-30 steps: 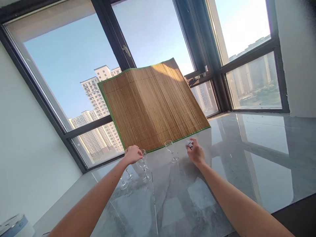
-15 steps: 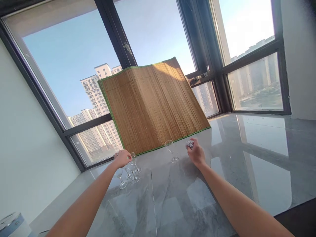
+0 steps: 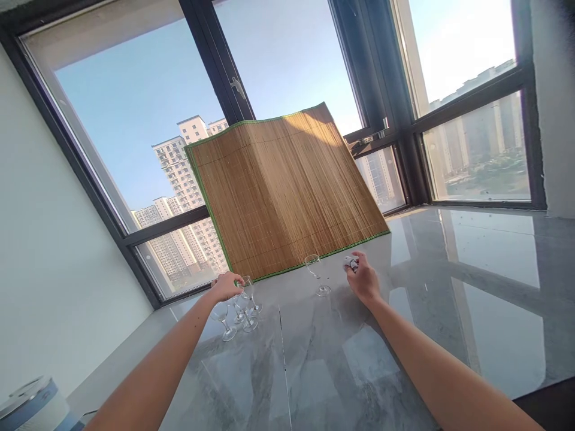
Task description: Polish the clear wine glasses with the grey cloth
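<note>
My left hand (image 3: 227, 286) reaches over a cluster of several clear stemmed glasses (image 3: 250, 324) standing upright at the left. Its fingers curl at the rim of one of these glasses; the palm and part of the bowls are hidden. A single stemmed glass (image 3: 322, 291) stands apart, between my two hands. To its right, my right hand (image 3: 365, 281) is closed around a small white-and-grey, crumpled-looking thing (image 3: 350, 263), too small to name. That hand is close to the counter, not touching the lone glass.
Behind the glasses a bamboo mat (image 3: 287, 191) with green edging leans against the window. The glossy grey marble counter (image 3: 314, 371) reflects the light. A white-and-blue cylindrical object (image 3: 38, 404) sits at the lower left, by the wall. A tiny dark speck lies near the lone glass.
The whole view has shifted slightly, so everything appears a little further right. Both hands keep nearly the same places beside the glasses.
</note>
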Available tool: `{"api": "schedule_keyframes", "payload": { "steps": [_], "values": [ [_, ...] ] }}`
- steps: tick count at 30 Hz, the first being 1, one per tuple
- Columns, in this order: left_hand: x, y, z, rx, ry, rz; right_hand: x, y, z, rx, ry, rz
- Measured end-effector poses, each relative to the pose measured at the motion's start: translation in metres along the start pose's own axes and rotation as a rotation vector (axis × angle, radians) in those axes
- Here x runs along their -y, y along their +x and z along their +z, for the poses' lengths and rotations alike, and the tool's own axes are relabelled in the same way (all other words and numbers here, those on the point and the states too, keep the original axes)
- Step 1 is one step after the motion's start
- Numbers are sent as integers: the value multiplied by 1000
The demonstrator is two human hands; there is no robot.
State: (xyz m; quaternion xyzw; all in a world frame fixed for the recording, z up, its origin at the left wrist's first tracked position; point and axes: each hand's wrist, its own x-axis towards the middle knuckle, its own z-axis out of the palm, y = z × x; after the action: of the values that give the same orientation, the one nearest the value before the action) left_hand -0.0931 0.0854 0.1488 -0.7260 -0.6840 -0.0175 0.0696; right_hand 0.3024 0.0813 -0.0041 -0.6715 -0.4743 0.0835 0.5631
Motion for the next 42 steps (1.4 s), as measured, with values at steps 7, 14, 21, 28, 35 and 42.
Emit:
{"api": "schedule_keyframes", "payload": {
  "steps": [7, 14, 21, 28, 35, 42],
  "values": [
    [29, -2, -14, -20, -118, -1, 0, 0, 1, -22, 24, 0],
    [67, -28, -3, 130, -184, -14, -3, 1, 2, 4, 26, -26],
    [69, -15, 9, 76, -164, 39, -5, 2, 4, -15, 4, -28],
    [64, -5, 9, 49, -126, 94, -5, 2, 4, -12, 12, -22],
    [58, -13, 2, 58, -137, 46, -4, 2, 3, -8, 1, -9],
    [37, -9, -24, -45, -162, 1, -3, 2, 2, -1, 0, -20]
  ]
}}
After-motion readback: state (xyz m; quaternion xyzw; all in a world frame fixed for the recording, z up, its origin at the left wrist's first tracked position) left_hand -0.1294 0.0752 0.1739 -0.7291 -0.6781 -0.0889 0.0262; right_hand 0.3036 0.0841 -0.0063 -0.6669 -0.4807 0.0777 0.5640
